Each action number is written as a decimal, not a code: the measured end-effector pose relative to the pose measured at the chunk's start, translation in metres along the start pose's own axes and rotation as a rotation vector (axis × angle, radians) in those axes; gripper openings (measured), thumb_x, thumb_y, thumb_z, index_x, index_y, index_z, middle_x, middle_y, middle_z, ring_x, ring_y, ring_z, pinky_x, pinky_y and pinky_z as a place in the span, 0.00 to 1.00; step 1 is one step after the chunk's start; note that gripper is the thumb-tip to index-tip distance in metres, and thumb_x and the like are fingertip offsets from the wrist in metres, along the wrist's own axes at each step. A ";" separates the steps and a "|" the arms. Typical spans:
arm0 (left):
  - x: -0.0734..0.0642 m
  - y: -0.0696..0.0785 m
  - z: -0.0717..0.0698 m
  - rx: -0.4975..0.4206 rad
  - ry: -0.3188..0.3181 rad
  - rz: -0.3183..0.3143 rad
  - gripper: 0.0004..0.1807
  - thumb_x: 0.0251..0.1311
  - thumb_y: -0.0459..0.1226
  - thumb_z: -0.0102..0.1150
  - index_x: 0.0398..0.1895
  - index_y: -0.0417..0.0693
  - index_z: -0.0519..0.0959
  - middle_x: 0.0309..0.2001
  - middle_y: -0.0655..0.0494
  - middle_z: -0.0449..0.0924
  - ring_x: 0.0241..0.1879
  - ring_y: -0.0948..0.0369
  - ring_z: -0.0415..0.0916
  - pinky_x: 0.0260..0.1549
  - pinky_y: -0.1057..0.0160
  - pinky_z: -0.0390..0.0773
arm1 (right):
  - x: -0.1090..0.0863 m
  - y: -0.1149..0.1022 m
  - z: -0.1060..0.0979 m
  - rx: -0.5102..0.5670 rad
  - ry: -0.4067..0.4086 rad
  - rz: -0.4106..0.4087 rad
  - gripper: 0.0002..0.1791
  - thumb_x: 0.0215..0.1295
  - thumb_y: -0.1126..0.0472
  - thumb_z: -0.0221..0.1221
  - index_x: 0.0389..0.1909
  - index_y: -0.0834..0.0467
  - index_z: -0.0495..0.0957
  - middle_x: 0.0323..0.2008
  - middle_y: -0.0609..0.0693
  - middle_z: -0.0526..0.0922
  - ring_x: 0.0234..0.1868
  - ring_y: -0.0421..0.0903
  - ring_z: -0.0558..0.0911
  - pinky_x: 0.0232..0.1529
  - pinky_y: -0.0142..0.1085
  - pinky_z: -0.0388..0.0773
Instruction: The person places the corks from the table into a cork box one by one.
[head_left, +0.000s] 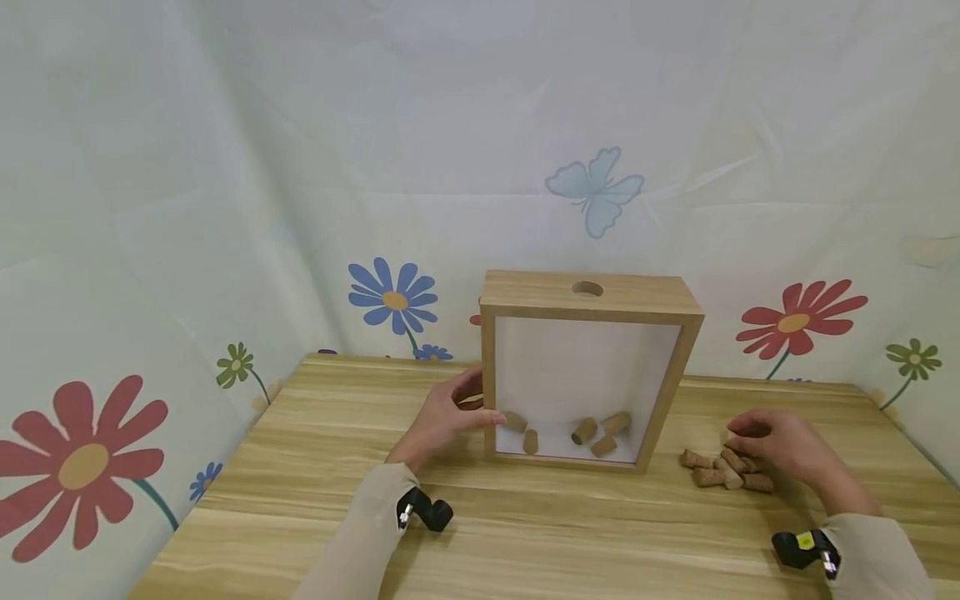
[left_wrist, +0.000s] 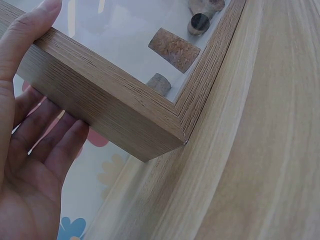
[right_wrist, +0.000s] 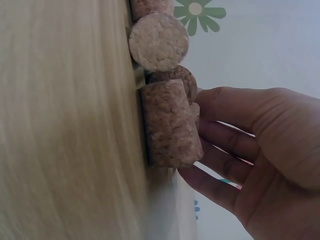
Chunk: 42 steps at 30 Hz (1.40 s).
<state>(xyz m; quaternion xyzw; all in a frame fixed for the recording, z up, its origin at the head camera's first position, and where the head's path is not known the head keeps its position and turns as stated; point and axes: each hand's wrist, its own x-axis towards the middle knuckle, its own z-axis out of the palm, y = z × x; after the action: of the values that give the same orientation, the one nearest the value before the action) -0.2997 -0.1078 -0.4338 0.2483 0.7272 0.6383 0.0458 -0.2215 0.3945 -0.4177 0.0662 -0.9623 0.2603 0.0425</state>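
A shallow wooden box (head_left: 585, 292) with a clear front and a round hole in its top stands upright on the table. Several corks (head_left: 583, 431) lie inside along its bottom. My left hand (head_left: 446, 417) grips the box's left side, thumb over the front frame and fingers behind, as the left wrist view also shows. To the right of the box is a small pile of loose corks (head_left: 707, 477). My right hand (head_left: 787, 446) reaches over the pile's far side, thumb and fingertips pinching a cork there; the nearer cork (right_wrist: 172, 125) partly hides the fingertips in the right wrist view.
The light wood-grain table (head_left: 540, 533) runs back to a white cloth (head_left: 450, 125) printed with flowers and a butterfly. More of this cloth hangs along the left side. A small black camera sits on each wrist.
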 end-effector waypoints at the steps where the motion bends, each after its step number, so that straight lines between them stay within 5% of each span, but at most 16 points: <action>1: 0.000 0.000 0.000 0.000 0.000 -0.001 0.46 0.55 0.37 0.83 0.77 0.47 0.71 0.66 0.47 0.80 0.65 0.48 0.79 0.64 0.55 0.79 | 0.000 -0.001 0.000 0.000 0.002 -0.003 0.11 0.71 0.67 0.68 0.46 0.72 0.84 0.39 0.58 0.88 0.42 0.55 0.85 0.40 0.45 0.84; 15: 0.000 0.002 0.000 -0.011 -0.009 0.011 0.45 0.56 0.36 0.82 0.77 0.47 0.71 0.66 0.46 0.80 0.65 0.47 0.78 0.64 0.55 0.78 | -0.001 -0.005 -0.010 0.020 0.065 0.035 0.21 0.78 0.56 0.64 0.55 0.72 0.82 0.46 0.63 0.87 0.46 0.59 0.85 0.40 0.44 0.84; 25: 0.000 0.000 0.001 -0.034 -0.002 0.025 0.43 0.56 0.33 0.82 0.76 0.45 0.73 0.64 0.45 0.81 0.64 0.48 0.80 0.63 0.56 0.79 | -0.004 -0.027 -0.020 0.054 0.223 0.020 0.24 0.77 0.50 0.65 0.55 0.69 0.82 0.41 0.59 0.89 0.43 0.56 0.86 0.36 0.34 0.80; 27: 0.001 0.000 0.002 -0.034 -0.004 0.024 0.43 0.56 0.34 0.82 0.76 0.45 0.73 0.64 0.45 0.81 0.63 0.48 0.80 0.63 0.56 0.79 | -0.005 -0.033 -0.023 0.070 0.264 0.014 0.24 0.77 0.50 0.65 0.56 0.69 0.82 0.43 0.61 0.89 0.43 0.53 0.85 0.34 0.28 0.78; 31: 0.001 0.000 0.002 -0.025 -0.001 0.023 0.43 0.56 0.35 0.82 0.76 0.46 0.73 0.64 0.46 0.81 0.64 0.48 0.80 0.63 0.56 0.79 | -0.009 -0.047 -0.030 0.119 0.351 -0.016 0.22 0.76 0.53 0.66 0.56 0.69 0.81 0.45 0.66 0.88 0.41 0.30 0.80 0.33 0.19 0.75; 35: 0.001 -0.001 0.002 -0.017 -0.008 0.024 0.42 0.57 0.35 0.82 0.76 0.47 0.73 0.64 0.46 0.81 0.64 0.49 0.79 0.64 0.56 0.79 | -0.012 -0.062 -0.040 0.161 0.429 -0.057 0.20 0.75 0.56 0.67 0.55 0.68 0.82 0.40 0.47 0.88 0.39 0.15 0.73 0.34 0.15 0.74; 39: 0.000 -0.001 0.002 -0.004 -0.011 0.022 0.43 0.57 0.35 0.81 0.76 0.47 0.73 0.65 0.46 0.81 0.64 0.49 0.79 0.64 0.55 0.79 | -0.010 -0.078 -0.050 0.179 0.480 -0.117 0.17 0.73 0.59 0.69 0.54 0.67 0.83 0.37 0.23 0.80 0.38 0.14 0.75 0.35 0.14 0.74; 42: -0.001 0.000 0.001 -0.001 -0.009 0.018 0.43 0.57 0.36 0.81 0.76 0.48 0.72 0.65 0.47 0.80 0.65 0.49 0.79 0.65 0.55 0.78 | -0.007 -0.089 -0.058 0.180 0.499 -0.141 0.16 0.72 0.60 0.70 0.54 0.65 0.84 0.36 0.19 0.79 0.37 0.15 0.77 0.36 0.14 0.73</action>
<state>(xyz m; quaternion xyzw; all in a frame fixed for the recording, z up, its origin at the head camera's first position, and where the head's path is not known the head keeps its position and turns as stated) -0.2987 -0.1072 -0.4346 0.2578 0.7245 0.6379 0.0431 -0.1988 0.3487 -0.3243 0.0705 -0.8881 0.3495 0.2902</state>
